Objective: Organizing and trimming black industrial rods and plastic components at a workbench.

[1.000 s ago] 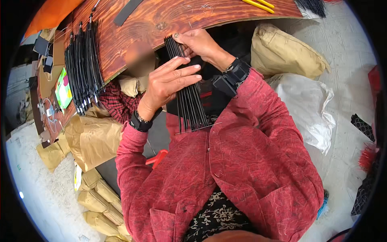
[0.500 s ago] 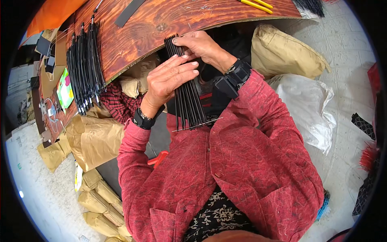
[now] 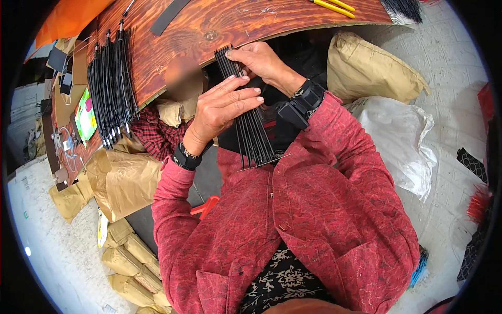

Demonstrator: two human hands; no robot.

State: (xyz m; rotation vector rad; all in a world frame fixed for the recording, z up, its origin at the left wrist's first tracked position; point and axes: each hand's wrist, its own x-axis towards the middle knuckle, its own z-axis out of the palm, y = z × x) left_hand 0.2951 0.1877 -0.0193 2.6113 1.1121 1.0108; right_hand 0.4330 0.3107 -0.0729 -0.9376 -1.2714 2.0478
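A fanned bundle of thin black cables [image 3: 253,137] hangs between my hands, in front of my red jacket. My right hand [image 3: 260,62] pinches its upper end, thumb pressed on top of the flat row. Across the middle of the bundle lies my left hand [image 3: 222,104], fingers stretched out and slightly apart over the strands; its thumb is hidden. A thin metal wire [image 3: 282,156] runs crosswise at the lower ends of the cables.
More black cables [image 3: 112,86] hang over the left side of the wood-grain table [image 3: 209,21]. Yellow-handled pliers [image 3: 334,7] and a dark strip [image 3: 168,15] lie on it. A brown sack [image 3: 371,68] and a white plastic bag [image 3: 397,141] stand to the right.
The bundle's lower ends and the crosswise wire have swung a little to the right. My left hand has shifted slightly right with the strands; my right hand keeps its pinch.
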